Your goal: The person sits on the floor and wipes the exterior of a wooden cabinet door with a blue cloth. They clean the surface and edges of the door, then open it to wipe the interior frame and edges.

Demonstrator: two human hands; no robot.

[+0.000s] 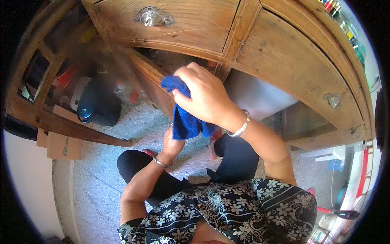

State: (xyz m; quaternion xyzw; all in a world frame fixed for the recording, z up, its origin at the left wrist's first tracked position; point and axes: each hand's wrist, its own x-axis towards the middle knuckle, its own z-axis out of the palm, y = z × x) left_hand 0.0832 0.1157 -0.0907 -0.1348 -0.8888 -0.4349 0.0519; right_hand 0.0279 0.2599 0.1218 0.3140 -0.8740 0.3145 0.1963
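Observation:
My right hand (202, 94) grips a blue cloth (186, 122), which hangs down from the fingers. Behind the cloth stands the swung-out wooden door (154, 80) of a wooden cabinet (231, 45), and the bunched top of the cloth is at the door's upper edge. Lower down, my left hand (174, 143) is by the door's near end. The cloth covers part of its fingers, so whether it grips the door is hidden. Above both hands is a drawer (189, 24) with a metal cup pull (154, 16).
Under the cabinet's left side are a black rounded container (102, 102), a clear plastic bottle (126, 93) and a cardboard box (64, 146). A whitish panel or box (256, 91) fills part of the right opening. Small bottles (332, 7) line the top. My knees (134, 164) are bent close below.

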